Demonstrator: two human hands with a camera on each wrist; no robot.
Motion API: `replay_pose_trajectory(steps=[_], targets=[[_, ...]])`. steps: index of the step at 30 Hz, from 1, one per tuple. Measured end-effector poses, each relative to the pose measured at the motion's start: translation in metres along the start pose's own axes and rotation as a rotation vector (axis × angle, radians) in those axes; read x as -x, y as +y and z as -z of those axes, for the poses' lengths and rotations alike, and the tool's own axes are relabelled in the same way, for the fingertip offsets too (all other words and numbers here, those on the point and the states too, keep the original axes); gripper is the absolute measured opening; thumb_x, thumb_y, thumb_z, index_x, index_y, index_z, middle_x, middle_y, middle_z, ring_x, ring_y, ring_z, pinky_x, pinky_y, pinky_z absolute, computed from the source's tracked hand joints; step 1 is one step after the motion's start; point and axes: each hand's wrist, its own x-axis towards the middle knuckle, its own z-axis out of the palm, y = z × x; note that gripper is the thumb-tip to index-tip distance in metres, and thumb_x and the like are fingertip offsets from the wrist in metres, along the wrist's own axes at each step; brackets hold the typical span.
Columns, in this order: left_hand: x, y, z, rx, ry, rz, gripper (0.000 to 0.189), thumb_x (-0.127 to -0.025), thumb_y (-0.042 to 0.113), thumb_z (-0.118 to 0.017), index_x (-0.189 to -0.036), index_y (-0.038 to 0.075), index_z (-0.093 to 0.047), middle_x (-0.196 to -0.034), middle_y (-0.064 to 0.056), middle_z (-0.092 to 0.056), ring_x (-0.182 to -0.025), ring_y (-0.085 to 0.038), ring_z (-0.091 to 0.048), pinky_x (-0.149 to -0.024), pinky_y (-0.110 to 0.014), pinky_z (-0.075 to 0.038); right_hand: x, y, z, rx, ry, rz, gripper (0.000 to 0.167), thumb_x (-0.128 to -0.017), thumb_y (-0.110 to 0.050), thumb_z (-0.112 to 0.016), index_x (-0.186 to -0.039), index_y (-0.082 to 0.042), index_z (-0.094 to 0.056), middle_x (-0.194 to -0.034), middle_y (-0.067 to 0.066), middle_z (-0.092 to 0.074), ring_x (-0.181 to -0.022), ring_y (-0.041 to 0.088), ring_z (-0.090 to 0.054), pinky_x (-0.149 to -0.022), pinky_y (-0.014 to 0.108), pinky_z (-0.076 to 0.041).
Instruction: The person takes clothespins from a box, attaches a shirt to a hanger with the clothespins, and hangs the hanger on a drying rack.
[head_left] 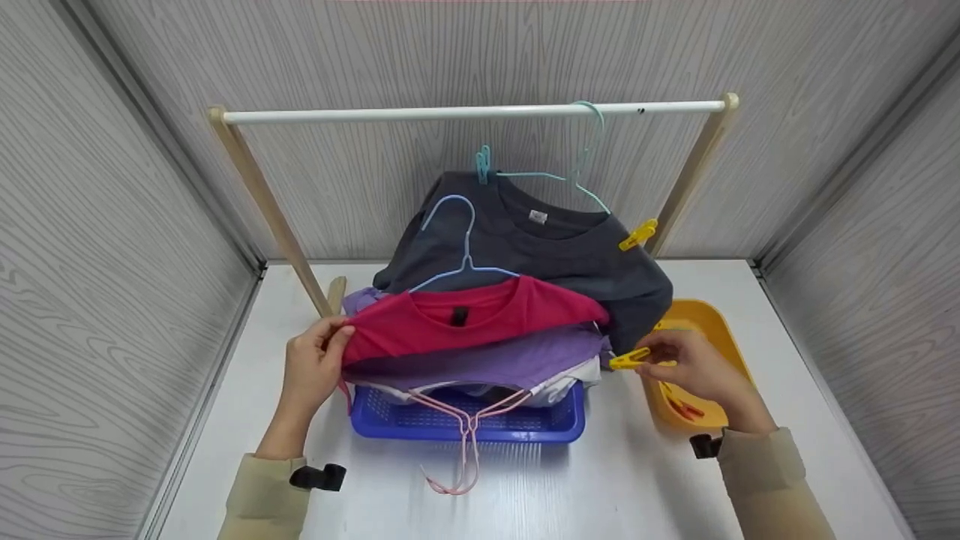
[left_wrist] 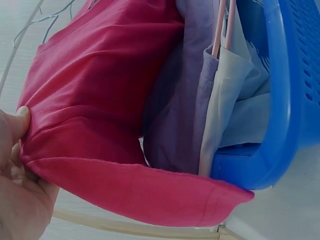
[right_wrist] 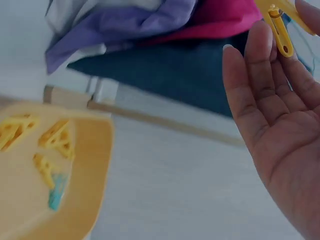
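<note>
My left hand pinches the left shoulder of a red shirt, thumb on top in the left wrist view. Inside the red shirt's neck sits a blue hanger, its hook pointing up and free of the rod. A yellow clothespin is pinched between the thumb and fingers of my right hand, just right of the red shirt. Beneath the red shirt lie a purple shirt and white cloth with pink hangers, over a blue basket.
A dark grey shirt hangs by a mint hanger from the white rod, with a blue clothespin and another yellow clothespin on its shoulders. On the right, a yellow tray contains several clothespins.
</note>
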Motion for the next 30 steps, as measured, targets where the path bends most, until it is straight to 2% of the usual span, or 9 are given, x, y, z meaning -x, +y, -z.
replay_pose_trajectory(steps=[4,10,15,18,25,30], targets=[[0.001,-0.002,-0.001,-0.015,0.011,-0.006,0.005,-0.091,0.001,-0.067,-0.093,-0.004,-0.070,-0.076,-0.009,-0.069,-0.063,-0.009,-0.053,-0.059,-0.017,-0.039,-0.013,-0.015,-0.010,0.023,0.007,0.083,0.023,-0.087,-0.011,-0.076,-0.106,0.000,-0.069,-0.098,0.009,-0.069,-0.085,0.022,-0.065,-0.077,0.023,-0.053],[0.000,-0.004,-0.002,-0.019,0.019,-0.016,0.009,-0.092,0.003,-0.067,-0.092,-0.005,-0.070,-0.073,-0.009,-0.067,-0.061,-0.009,-0.051,-0.058,-0.017,-0.038,-0.030,-0.030,-0.022,-0.040,-0.028,0.134,0.026,-0.087,-0.007,-0.075,-0.111,0.001,-0.068,-0.101,0.011,-0.069,-0.088,0.024,-0.066,-0.079,0.029,-0.055],[0.000,-0.003,-0.003,-0.021,0.023,-0.017,0.007,-0.091,0.001,-0.068,-0.092,-0.005,-0.070,-0.074,-0.009,-0.068,-0.063,-0.009,-0.052,-0.059,-0.017,-0.038,-0.041,-0.039,-0.031,-0.019,-0.043,0.206,0.033,-0.087,-0.012,-0.076,-0.118,-0.003,-0.068,-0.104,0.005,-0.069,-0.088,0.020,-0.066,-0.081,0.038,-0.056],[0.000,-0.001,-0.004,-0.011,0.017,-0.012,0.005,-0.090,0.000,-0.068,-0.092,-0.003,-0.070,-0.075,-0.008,-0.067,-0.063,-0.009,-0.052,-0.060,-0.017,-0.039,-0.047,-0.046,-0.038,-0.004,-0.043,0.243,0.037,-0.087,-0.015,-0.077,-0.120,-0.002,-0.068,-0.104,0.004,-0.069,-0.087,0.018,-0.065,-0.080,0.039,-0.056],[0.000,0.004,-0.005,-0.004,0.016,-0.003,0.004,-0.090,0.001,-0.069,-0.092,-0.003,-0.070,-0.074,-0.007,-0.066,-0.062,-0.010,-0.050,-0.058,-0.019,-0.038,-0.061,-0.064,-0.054,-0.026,-0.033,0.296,0.033,-0.085,-0.014,-0.078,-0.113,0.002,-0.068,-0.100,0.005,-0.069,-0.084,0.019,-0.064,-0.077,0.037,-0.056],[-0.001,0.006,-0.005,-0.024,0.008,-0.019,0.004,-0.090,0.001,-0.068,-0.092,-0.003,-0.069,-0.074,-0.007,-0.066,-0.063,-0.011,-0.050,-0.059,-0.019,-0.038,-0.073,-0.081,-0.066,-0.047,-0.020,0.395,0.028,-0.086,-0.010,-0.077,-0.111,0.002,-0.069,-0.098,0.005,-0.070,-0.082,0.020,-0.064,-0.075,0.036,-0.056]])
